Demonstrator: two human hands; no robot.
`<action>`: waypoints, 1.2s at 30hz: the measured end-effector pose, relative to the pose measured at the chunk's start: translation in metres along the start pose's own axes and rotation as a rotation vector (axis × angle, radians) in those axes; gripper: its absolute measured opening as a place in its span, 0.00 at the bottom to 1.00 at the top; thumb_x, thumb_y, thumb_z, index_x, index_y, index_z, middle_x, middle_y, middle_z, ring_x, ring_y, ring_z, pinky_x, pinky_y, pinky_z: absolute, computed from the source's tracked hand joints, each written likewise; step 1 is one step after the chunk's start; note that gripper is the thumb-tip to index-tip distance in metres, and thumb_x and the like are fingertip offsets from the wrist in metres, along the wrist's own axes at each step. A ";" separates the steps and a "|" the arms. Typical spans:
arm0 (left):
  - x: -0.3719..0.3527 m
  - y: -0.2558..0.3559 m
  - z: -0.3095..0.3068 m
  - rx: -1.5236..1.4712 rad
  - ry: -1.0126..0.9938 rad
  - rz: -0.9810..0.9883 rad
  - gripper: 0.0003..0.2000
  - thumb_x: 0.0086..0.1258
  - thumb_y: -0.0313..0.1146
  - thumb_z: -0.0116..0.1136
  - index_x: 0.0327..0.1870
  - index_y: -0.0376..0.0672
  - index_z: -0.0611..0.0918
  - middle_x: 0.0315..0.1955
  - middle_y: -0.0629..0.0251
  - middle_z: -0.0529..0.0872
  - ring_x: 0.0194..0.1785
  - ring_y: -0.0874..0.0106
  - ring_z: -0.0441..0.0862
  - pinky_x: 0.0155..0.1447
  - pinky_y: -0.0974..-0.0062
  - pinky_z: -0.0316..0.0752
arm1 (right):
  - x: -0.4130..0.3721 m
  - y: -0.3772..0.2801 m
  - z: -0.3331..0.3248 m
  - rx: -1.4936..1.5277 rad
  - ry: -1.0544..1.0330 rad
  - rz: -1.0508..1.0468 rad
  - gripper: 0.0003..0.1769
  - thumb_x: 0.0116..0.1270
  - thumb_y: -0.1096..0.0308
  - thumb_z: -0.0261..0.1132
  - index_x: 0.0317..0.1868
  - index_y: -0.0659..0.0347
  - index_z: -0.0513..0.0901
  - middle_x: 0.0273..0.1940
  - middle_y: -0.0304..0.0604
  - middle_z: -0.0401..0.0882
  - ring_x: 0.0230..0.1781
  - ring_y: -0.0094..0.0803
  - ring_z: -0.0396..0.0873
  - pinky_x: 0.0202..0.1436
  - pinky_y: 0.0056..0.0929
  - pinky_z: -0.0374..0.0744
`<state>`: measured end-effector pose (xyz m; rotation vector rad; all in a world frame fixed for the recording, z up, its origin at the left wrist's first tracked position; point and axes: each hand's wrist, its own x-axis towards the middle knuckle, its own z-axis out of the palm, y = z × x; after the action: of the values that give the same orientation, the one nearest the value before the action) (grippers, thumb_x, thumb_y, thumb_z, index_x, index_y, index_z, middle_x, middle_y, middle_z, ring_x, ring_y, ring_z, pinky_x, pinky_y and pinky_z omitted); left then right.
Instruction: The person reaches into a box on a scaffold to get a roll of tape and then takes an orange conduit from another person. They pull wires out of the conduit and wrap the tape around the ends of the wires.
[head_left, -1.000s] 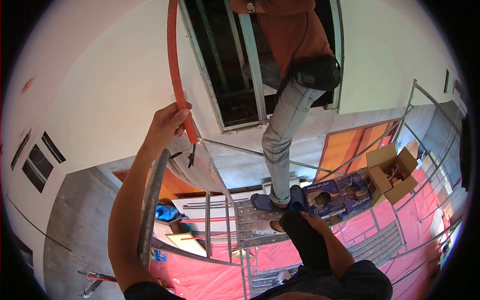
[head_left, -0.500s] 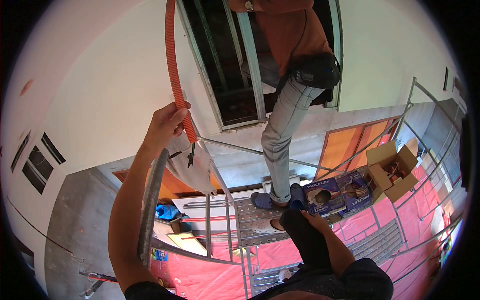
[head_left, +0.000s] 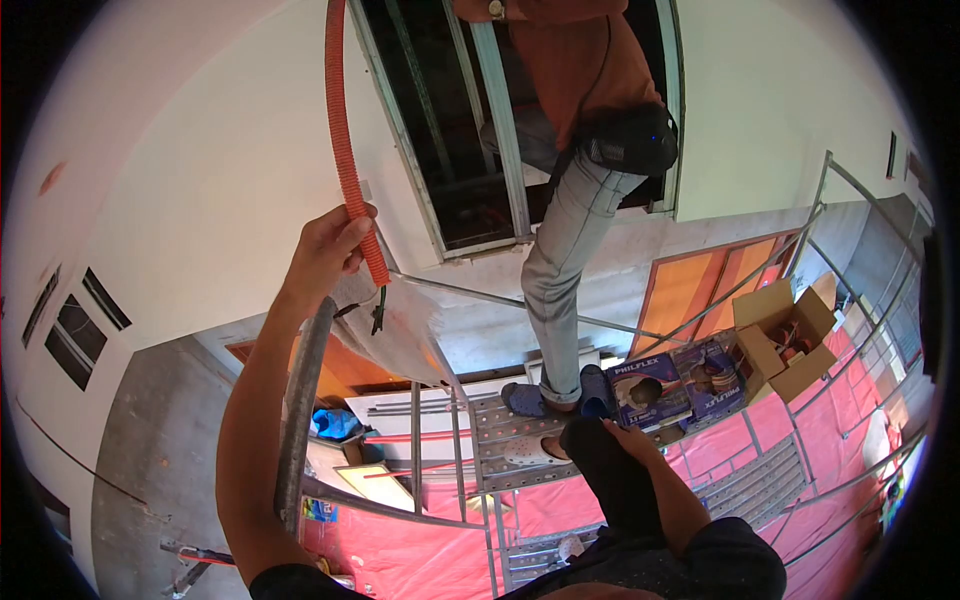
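My left hand (head_left: 335,242) is closed around the lower part of an orange corrugated conduit (head_left: 343,140), which runs up out of the top of the view. Dark wires (head_left: 379,312) stick out of the conduit's bottom end and hang below my fingers. The left forearm passes beside a grey scaffold tube (head_left: 308,400). My right hand (head_left: 628,440) lies on my bent, dark-clad knee (head_left: 610,480), its fingers laid over it and partly hidden, with no object visible in it.
Facing me, another person (head_left: 570,240) stands with one foot on the perforated scaffold plank (head_left: 500,430), at a window opening (head_left: 440,200). Purple printed boxes (head_left: 650,395) and an open carton (head_left: 785,340) sit on the planks. Scaffold rails (head_left: 600,322) cross nearby; pink sheeting (head_left: 400,550) lies below.
My left hand and the conduit have shifted very slightly left, and the hanging wires have swung a little. The right hand stays on the knee.
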<state>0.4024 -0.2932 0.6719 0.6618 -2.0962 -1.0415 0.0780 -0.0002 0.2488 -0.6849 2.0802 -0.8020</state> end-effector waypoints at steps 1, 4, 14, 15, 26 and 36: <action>0.000 0.000 0.000 0.001 0.005 -0.001 0.16 0.76 0.45 0.53 0.50 0.42 0.80 0.27 0.78 0.74 0.24 0.85 0.64 0.29 0.85 0.62 | -0.004 -0.005 -0.001 -0.008 0.001 0.012 0.48 0.59 0.25 0.55 0.50 0.68 0.84 0.47 0.62 0.83 0.54 0.53 0.80 0.58 0.39 0.75; -0.002 0.001 0.002 0.004 0.014 -0.010 0.16 0.76 0.46 0.54 0.50 0.42 0.80 0.27 0.78 0.74 0.24 0.85 0.65 0.30 0.85 0.62 | -0.006 -0.006 -0.003 -0.012 -0.013 0.005 0.48 0.59 0.24 0.55 0.52 0.67 0.83 0.47 0.62 0.83 0.55 0.53 0.80 0.58 0.39 0.74; 0.000 -0.002 -0.003 0.006 -0.010 -0.005 0.16 0.76 0.45 0.54 0.50 0.42 0.80 0.26 0.78 0.74 0.25 0.85 0.65 0.30 0.84 0.62 | 0.015 0.010 0.004 -0.025 -0.014 0.019 0.50 0.58 0.23 0.53 0.51 0.68 0.84 0.49 0.65 0.82 0.58 0.58 0.77 0.62 0.42 0.72; 0.000 -0.002 -0.003 0.005 -0.014 -0.001 0.15 0.76 0.45 0.53 0.50 0.42 0.80 0.26 0.78 0.74 0.25 0.85 0.65 0.30 0.84 0.62 | 0.014 0.010 0.003 -0.021 -0.013 0.013 0.50 0.58 0.23 0.54 0.51 0.68 0.84 0.49 0.65 0.82 0.58 0.58 0.77 0.62 0.42 0.72; -0.001 0.001 -0.001 0.040 0.021 -0.016 0.16 0.76 0.46 0.53 0.50 0.42 0.81 0.27 0.78 0.74 0.25 0.85 0.65 0.32 0.84 0.63 | 0.005 0.002 0.000 -0.023 -0.013 -0.008 0.49 0.58 0.24 0.55 0.51 0.68 0.84 0.49 0.66 0.82 0.57 0.57 0.78 0.60 0.42 0.73; 0.000 0.001 -0.001 -0.002 -0.003 -0.008 0.15 0.76 0.45 0.53 0.49 0.41 0.80 0.27 0.77 0.74 0.25 0.85 0.65 0.31 0.84 0.62 | 0.002 0.002 0.001 -0.018 0.000 -0.010 0.48 0.59 0.25 0.55 0.50 0.70 0.83 0.48 0.66 0.82 0.56 0.57 0.78 0.60 0.41 0.74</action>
<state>0.4026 -0.2931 0.6730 0.6680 -2.0967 -1.0494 0.0773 -0.0005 0.2466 -0.7051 2.0874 -0.7897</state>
